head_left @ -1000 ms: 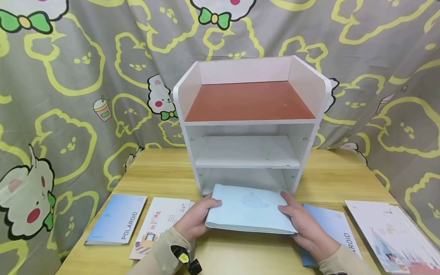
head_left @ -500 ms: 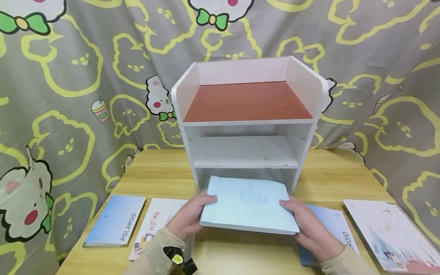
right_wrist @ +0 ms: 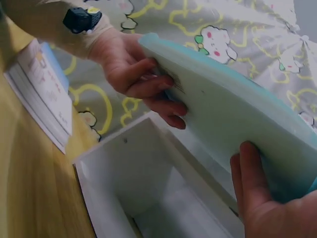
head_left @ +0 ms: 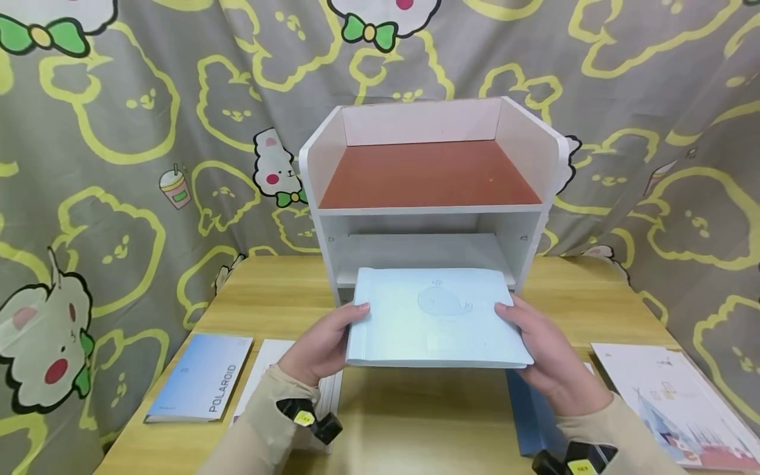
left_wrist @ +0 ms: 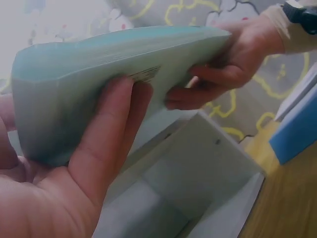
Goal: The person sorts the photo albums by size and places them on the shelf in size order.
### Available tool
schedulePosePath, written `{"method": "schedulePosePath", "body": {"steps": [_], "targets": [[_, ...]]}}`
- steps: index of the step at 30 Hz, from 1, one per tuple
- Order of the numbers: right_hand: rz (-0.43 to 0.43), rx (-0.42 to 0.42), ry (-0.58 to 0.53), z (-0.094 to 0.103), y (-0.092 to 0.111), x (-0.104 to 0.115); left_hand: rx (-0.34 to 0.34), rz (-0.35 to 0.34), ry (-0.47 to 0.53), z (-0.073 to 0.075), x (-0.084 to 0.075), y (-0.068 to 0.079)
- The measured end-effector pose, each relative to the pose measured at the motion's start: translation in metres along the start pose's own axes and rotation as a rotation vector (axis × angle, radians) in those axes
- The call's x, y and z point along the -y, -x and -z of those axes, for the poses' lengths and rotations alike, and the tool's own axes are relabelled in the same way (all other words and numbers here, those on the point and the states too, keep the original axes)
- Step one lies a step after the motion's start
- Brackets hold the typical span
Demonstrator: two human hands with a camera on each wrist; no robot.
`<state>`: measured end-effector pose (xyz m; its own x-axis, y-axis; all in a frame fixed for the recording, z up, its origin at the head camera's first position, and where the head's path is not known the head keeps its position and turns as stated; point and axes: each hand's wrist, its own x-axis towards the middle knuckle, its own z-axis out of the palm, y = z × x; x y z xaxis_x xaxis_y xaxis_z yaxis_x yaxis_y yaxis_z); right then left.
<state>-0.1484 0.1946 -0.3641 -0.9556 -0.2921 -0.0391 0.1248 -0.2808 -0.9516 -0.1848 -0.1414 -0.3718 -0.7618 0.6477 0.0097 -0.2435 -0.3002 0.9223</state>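
A light-blue book with a faint whale drawing on its cover is held level in front of the shelf unit. My left hand grips its left edge, thumb on the cover. On the opposite edge, my right hand grips it the same way. Both wrist views show fingers spread under the book's pale underside, where small print shows. The white shelf unit has a reddish-brown top; the book overlaps its middle shelf in the head view and hides most of the lowest compartment.
On the wooden table, a blue POLAROID book and a white book lie left. Another blue book, partly under my right arm, and a white illustrated book lie right. A patterned curtain hangs behind.
Both hands have raised the light-blue book from in front of the lowest compartment to the height of the middle shelf. The other books have stayed put.
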Motion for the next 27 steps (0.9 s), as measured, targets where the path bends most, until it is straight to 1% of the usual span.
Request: {"method": "schedulePosePath", "body": {"steps": [3, 5, 7, 8, 10, 11, 12, 14, 16, 17, 18, 19, 20, 21, 22, 23, 24, 25, 27], "targets": [[-0.002, -0.025, -0.044, 0.002, -0.008, -0.004, -0.002, 0.007, 0.061, 0.004, 0.001, -0.004], [-0.007, -0.039, -0.042, 0.004, -0.011, -0.007, -0.004, 0.006, 0.096, 0.007, 0.003, -0.006], [-0.011, -0.035, -0.001, 0.008, -0.012, -0.007, -0.005, -0.002, 0.13, 0.008, 0.005, -0.007], [-0.023, -0.034, 0.043, 0.011, -0.012, -0.006, -0.006, -0.008, 0.138, 0.008, 0.005, -0.008], [-0.027, -0.028, 0.179, 0.017, -0.01, 0.001, -0.005, -0.024, 0.135, 0.008, 0.005, -0.01], [-0.026, -0.035, 0.283, 0.019, -0.008, 0.005, -0.007, -0.029, 0.133, 0.008, 0.005, -0.011], [-0.02, -0.055, 0.412, 0.022, -0.006, 0.009, -0.009, -0.033, 0.131, 0.007, 0.004, -0.012], [0.036, -0.113, 0.674, 0.026, -0.001, 0.018, -0.018, -0.034, 0.127, 0.006, 0.004, -0.012], [0.157, -0.197, 0.912, 0.026, 0.006, 0.026, -0.025, -0.035, 0.127, 0.004, 0.003, -0.013], [0.238, -0.235, 1.01, 0.023, 0.01, 0.03, -0.031, -0.034, 0.129, 0.004, 0.003, -0.013], [0.339, -0.263, 1.088, 0.02, 0.014, 0.033, -0.033, -0.035, 0.131, 0.003, 0.003, -0.013], [0.451, -0.264, 1.142, 0.014, 0.018, 0.035, -0.036, -0.036, 0.134, 0.003, 0.003, -0.013], [0.546, -0.246, 1.184, 0.007, 0.023, 0.038, -0.038, -0.038, 0.136, 0.003, 0.004, -0.013], [0.634, -0.204, 1.214, -0.002, 0.028, 0.039, -0.035, -0.039, 0.139, 0.002, 0.004, -0.013], [0.702, -0.141, 1.227, -0.011, 0.032, 0.04, -0.034, -0.042, 0.14, 0.002, 0.004, -0.013], [0.752, -0.064, 1.228, -0.02, 0.036, 0.039, -0.032, -0.044, 0.145, 0.002, 0.005, -0.013], [0.779, 0.025, 1.228, -0.03, 0.039, 0.038, -0.033, -0.046, 0.147, 0.002, 0.005, -0.013], [0.785, 0.121, 1.215, -0.038, 0.041, 0.036, -0.031, -0.049, 0.149, 0.002, 0.005, -0.014], [0.768, 0.271, 1.2, -0.054, 0.041, 0.031, -0.031, -0.056, 0.154, 0.001, 0.005, -0.014]]}}
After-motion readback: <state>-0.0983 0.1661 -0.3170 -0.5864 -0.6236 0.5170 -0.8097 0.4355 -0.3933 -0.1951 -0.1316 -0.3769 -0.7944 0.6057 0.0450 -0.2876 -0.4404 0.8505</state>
